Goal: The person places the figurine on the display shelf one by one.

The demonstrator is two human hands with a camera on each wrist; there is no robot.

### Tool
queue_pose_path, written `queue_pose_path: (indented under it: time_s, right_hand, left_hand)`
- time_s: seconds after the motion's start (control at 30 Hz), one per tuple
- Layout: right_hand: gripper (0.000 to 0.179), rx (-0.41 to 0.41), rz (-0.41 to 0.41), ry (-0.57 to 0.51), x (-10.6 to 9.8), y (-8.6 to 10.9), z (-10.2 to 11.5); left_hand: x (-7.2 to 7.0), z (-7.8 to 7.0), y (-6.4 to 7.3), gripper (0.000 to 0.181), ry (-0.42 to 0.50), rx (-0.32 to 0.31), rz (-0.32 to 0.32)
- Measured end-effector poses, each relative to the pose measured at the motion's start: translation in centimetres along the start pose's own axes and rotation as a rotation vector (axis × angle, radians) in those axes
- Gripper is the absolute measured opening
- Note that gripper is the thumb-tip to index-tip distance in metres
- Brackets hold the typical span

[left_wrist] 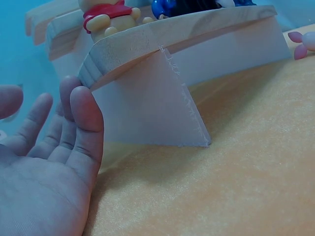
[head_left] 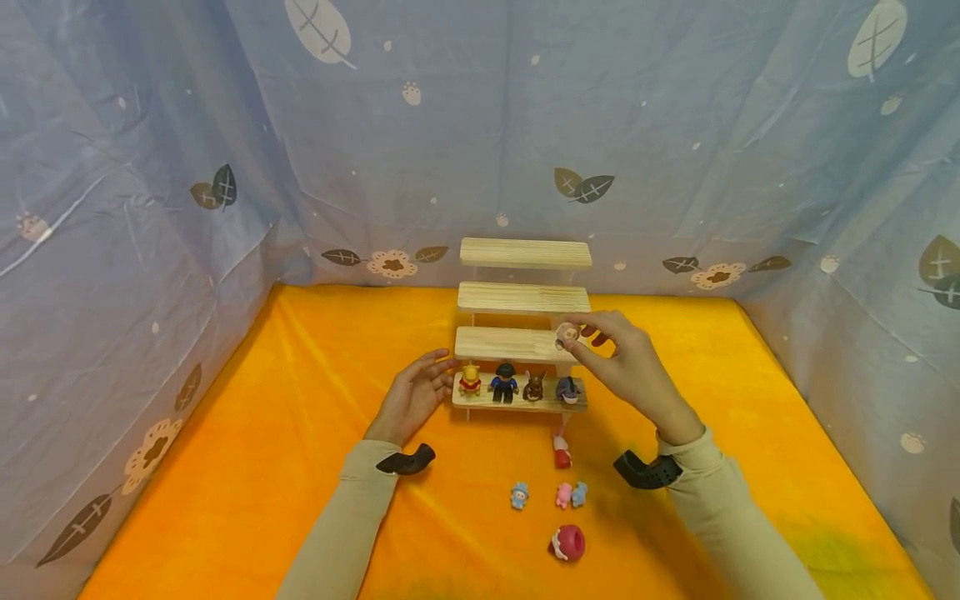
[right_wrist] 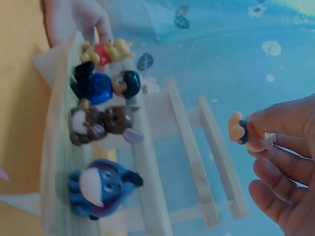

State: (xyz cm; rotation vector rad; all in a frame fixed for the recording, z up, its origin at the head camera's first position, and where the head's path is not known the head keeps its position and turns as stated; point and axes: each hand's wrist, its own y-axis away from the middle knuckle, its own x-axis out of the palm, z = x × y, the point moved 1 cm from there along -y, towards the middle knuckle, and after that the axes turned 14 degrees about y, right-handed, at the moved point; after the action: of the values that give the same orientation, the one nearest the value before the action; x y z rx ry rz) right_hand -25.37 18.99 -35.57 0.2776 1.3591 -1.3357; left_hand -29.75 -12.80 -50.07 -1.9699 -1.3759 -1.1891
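Observation:
A four-tier wooden stand (head_left: pixel 517 344) stands on orange cloth. Between thumb and fingers of my right hand (head_left: pixel 626 367) is pinched a small figurine (right_wrist: pixel 239 130), pale with a dark band. In the head view it overlaps the right end of the second tier from the bottom; the fingers hide part of it. My left hand (head_left: pixel 411 396) is by the bottom tier's left end, fingers loosely bent, fingertips at its edge. On that tier sit a yellow bear figurine (head_left: pixel 470 380), a black-haired toy figure (head_left: pixel 504 383), a brown long-eared figurine (head_left: pixel 534 386) and a donkey figurine (head_left: pixel 570 390).
In front of the stand lie a red-and-white figurine (head_left: pixel 562 450), a light-blue figurine (head_left: pixel 519 496), a pink figurine (head_left: pixel 564 496) touching a blue figurine (head_left: pixel 579 495), and a dark-pink round toy (head_left: pixel 568 542). Patterned blue curtain (head_left: pixel 465 125) hangs behind and at both sides.

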Motion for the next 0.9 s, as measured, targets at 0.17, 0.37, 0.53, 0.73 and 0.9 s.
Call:
queue_pose_path:
  time_s: [0.17,0.37,0.53,0.73,0.9]
  right_hand:
    - [0.036,0.003,-0.013,0.022,-0.7,-0.7,-0.3]
    - [0.037,-0.007,-0.025,0.032,-1.1,-1.4,-0.8]
    - [0.037,0.013,-0.021,0.05,-1.1,-1.9,-1.5]
    - [0.036,0.038,-0.002,0.042,-1.0,-2.4,-2.1]
    - [0.036,0.066,0.011,0.039,-0.8,-2.6,-2.6]
  left_hand:
    - [0.0,0.0,0.0,0.046,0.0,-0.003,-0.007]
    - [0.0,0.1,0.0,0.041,0.007,-0.002,-0.009]
    - [-0.1,0.1,0.0,0.039,0.004,-0.001,0.0]
    - [-0.1,0.1,0.0,0.037,0.01,-0.002,0.001]
    - [0.0,0.0,0.0,0.041,0.011,-0.004,-0.007]
